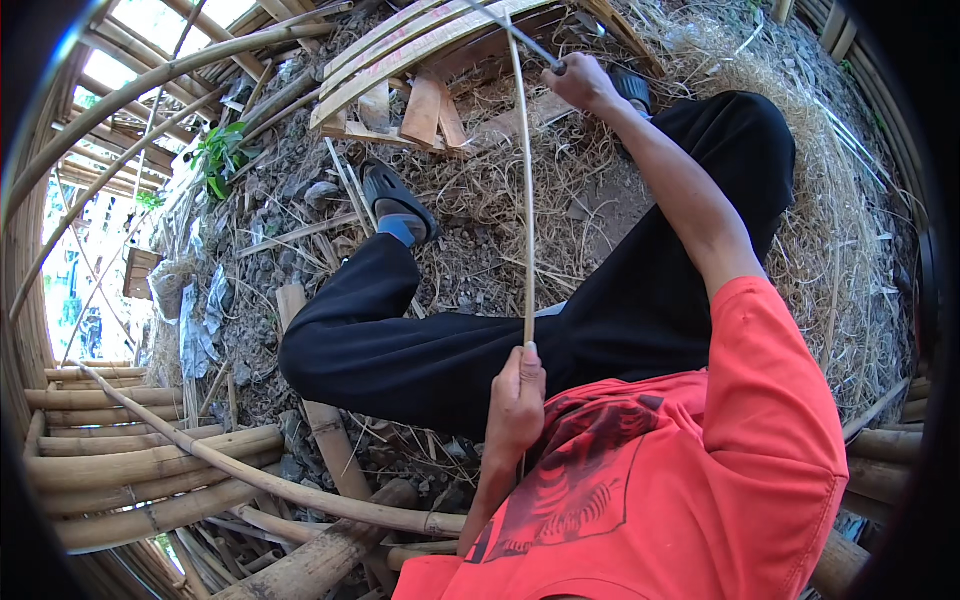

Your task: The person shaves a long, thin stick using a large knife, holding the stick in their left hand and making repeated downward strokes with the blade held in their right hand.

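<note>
A thin pale bamboo strip (527, 200) runs up from my lap and past the wooden crate. My left hand (516, 398) is closed around its lower end, thumb lying along the strip. Farther off, at the upper right, my right hand (584, 82) grips the dark handle of a long-bladed knife (518, 33). The grey blade points up and left, crossing near the strip's far end; whether they touch I cannot tell. The blade's tip lies beyond the upper edge of the view.
A slatted wooden crate (425, 55) stands ahead, between my feet. Curly bamboo shavings (720, 60) cover the ground, thickest at the right. Bamboo poles (160, 460) are stacked at the lower left, and a long bent pole (290, 488) reaches toward me. A leafy plant (215, 158) grows at the left.
</note>
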